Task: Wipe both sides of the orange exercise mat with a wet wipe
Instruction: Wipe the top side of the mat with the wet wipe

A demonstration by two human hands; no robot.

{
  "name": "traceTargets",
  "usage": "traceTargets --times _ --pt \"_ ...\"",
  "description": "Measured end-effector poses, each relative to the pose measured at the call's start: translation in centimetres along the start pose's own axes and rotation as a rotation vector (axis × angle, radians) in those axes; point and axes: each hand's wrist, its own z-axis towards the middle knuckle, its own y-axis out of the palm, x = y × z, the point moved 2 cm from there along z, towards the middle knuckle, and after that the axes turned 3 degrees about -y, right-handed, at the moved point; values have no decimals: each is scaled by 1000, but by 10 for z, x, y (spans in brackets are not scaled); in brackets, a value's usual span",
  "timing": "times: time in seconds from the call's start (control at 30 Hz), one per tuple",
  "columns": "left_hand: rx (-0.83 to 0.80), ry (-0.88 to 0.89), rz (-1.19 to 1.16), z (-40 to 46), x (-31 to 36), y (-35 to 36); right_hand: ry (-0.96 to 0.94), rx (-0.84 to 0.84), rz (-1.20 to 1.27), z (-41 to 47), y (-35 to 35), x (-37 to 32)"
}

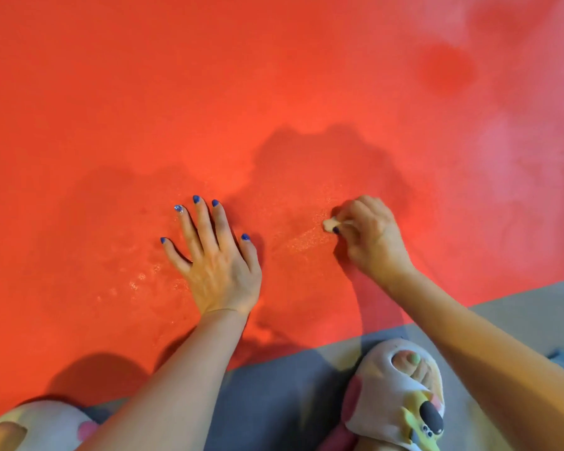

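Right hand (pixel 368 236): fingers curled tight, a small balled-up wet wipe (pixel 331 224) pinched at the tips and pressed onto the orange mat (pixel 274 76); only a pale scrap is seen past the fingers. Probably bunched so for scrubbing one spot. Left hand (pixel 215 258): fingers straight and spread, nothing held, laid flat on the mat just left of the wipe, likely to pin it down. Damp sheen is noted between and around the hands. The mat's near edge lies on grey floor (pixel 274 395), beside a slippered foot (pixel 401 388).
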Motion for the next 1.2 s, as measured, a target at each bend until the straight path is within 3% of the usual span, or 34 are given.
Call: traceTargets --times 0.07,0.13,0.27,0.4,0.6,0.7,0.77,0.87,0.97,1.1,1.2 --pt "-2 -7 1 0 1 0 223 133 -21 -4 -14 24" --pt "1 -4 -3 1 2 0 309 180 -16 -2 -10 21" --pt "57 -20 -37 3 2 -4 293 246 22 -7 -5 17" --pt "189 -86 -171 56 13 -10 237 290 40 -10 -5 18" --pt "76 -175 -61 100 27 -1 300 274 27 -11 -4 19" --pt "80 -181 -42 99 26 -1 376 346 -13 -3 7 0" --pt "82 -175 -34 100 28 -2 285 331 -24 10 21 -28" --pt "87 -177 -35 100 27 -1 -85 111 15 28 37 -63" --pt "92 -183 -19 99 27 -1 -288 -36 -43 40 23 -32" --pt "87 -182 8 100 29 -2 173 287 -78 38 -14 32" --pt "78 -176 7 99 29 -1 264 375 -82 45 7 1"
